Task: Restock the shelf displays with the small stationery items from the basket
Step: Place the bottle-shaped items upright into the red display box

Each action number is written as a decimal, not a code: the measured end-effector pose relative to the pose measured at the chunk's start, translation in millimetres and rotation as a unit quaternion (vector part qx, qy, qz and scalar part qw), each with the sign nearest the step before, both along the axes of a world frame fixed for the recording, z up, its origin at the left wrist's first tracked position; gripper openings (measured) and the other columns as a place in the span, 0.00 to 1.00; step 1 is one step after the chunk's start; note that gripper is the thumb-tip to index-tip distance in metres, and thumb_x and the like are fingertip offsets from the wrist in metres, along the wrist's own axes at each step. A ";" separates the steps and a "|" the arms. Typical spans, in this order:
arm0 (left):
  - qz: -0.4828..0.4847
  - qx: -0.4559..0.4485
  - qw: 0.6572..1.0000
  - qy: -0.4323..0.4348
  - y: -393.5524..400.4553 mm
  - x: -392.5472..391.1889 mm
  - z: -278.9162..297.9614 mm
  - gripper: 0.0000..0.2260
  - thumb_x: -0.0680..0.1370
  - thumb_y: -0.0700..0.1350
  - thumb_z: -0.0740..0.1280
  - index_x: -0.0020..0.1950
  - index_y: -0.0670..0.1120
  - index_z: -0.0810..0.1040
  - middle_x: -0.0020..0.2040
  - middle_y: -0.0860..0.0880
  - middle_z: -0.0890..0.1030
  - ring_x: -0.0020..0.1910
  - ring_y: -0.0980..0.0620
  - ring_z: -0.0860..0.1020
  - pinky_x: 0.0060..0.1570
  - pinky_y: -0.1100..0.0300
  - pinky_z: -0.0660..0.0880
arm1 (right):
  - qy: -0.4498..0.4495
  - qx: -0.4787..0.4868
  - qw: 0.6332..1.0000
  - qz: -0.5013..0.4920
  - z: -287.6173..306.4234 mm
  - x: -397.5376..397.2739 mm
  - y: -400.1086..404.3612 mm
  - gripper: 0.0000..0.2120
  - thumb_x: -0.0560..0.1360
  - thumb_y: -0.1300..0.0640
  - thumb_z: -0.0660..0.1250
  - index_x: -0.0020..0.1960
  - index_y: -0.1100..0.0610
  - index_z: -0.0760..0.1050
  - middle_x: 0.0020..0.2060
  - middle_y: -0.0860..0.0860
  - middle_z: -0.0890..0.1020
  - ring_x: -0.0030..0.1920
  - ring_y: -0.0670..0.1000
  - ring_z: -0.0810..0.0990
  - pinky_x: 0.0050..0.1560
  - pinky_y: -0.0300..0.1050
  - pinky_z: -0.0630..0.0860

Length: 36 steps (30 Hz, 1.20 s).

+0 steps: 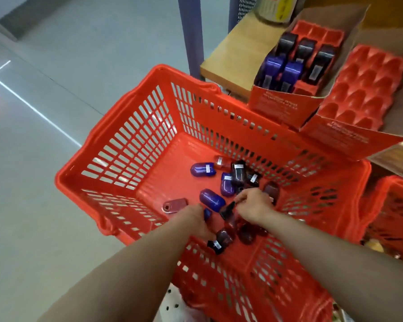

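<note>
- Both hands are down inside the orange basket (116,163), over the pile of small stationery items at its bottom.
- The right hand (254,205) has its fingers curled, and it seems to pinch a dark item (227,209) at the near side of the pile; the long axis of this item runs slantwise, from the fingertips down toward the left.
- The left hand (196,219) is also curled, with a small blue item (207,213) showing just at its fingers; if the grip is really closed on it, I cannot tell, because the hand hides the contact.
- Between the two hands lies a blue item (212,200), slanted, one end pointing to the far left of the basket. It is just beside both hands, a little nearer to the left one.
- Other items lie farther in: a blue one (203,169), one more blue (227,184), some dark ones (239,173), and a red one (175,205) apart at the left.
- The display boxes stand on the shelf (233,54), beyond the far right corner of the basket: one box (284,105) is partly filled, and the red tray (363,87) beside it has free cells.
- So I judge that the coming move goes up and to the far right, and the right hand is nearer to these boxes than the left.
</note>
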<state>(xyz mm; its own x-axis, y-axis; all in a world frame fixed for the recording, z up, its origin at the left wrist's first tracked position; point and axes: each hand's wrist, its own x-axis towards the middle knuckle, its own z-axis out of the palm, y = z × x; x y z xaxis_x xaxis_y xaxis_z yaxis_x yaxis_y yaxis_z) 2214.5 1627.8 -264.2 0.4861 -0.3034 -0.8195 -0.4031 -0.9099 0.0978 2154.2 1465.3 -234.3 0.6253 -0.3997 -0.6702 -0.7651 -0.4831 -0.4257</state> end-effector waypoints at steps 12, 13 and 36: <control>0.163 -0.212 0.943 0.199 -0.3 65.9 82.9 0.07 0.74 0.40 0.74 0.50 0.47 0.81 0.44 0.49 0.82 0.41 0.54 0.79 0.44 0.62 0.77 | -0.111 0.361 0.914 -0.147 23.7 14.6 17.5 0.02 0.76 0.56 0.71 0.48 0.53 0.80 0.50 0.56 0.84 0.44 0.51 0.85 0.42 0.42 0.82; 0.176 -0.231 0.938 0.192 1.4 66.4 88.8 0.07 0.74 0.40 0.75 0.50 0.48 0.81 0.44 0.49 0.83 0.41 0.54 0.80 0.44 0.62 0.77 | -0.123 0.380 0.901 -0.168 27.2 13.9 17.5 0.02 0.76 0.58 0.71 0.49 0.55 0.81 0.50 0.58 0.84 0.44 0.50 0.85 0.42 0.40 0.82; 0.587 -0.384 0.667 0.251 0.4 59.0 91.6 0.12 0.84 0.39 0.58 0.67 0.48 0.72 0.59 0.40 0.78 0.56 0.44 0.77 0.56 0.44 0.78 | -0.035 0.122 0.954 -0.273 27.6 25.4 -12.4 0.13 0.77 0.61 0.66 0.60 0.63 0.79 0.52 0.63 0.84 0.45 0.57 0.83 0.55 0.51 0.81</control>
<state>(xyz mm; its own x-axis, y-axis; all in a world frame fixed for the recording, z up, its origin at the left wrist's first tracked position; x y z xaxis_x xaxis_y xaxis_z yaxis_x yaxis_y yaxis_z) 2273.5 1628.2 -172.6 0.4818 -0.3785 -0.7903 0.8021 -0.1726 0.5717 2179.6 1452.9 -206.7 0.4150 -0.5169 -0.7488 -0.8396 0.0995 -0.5340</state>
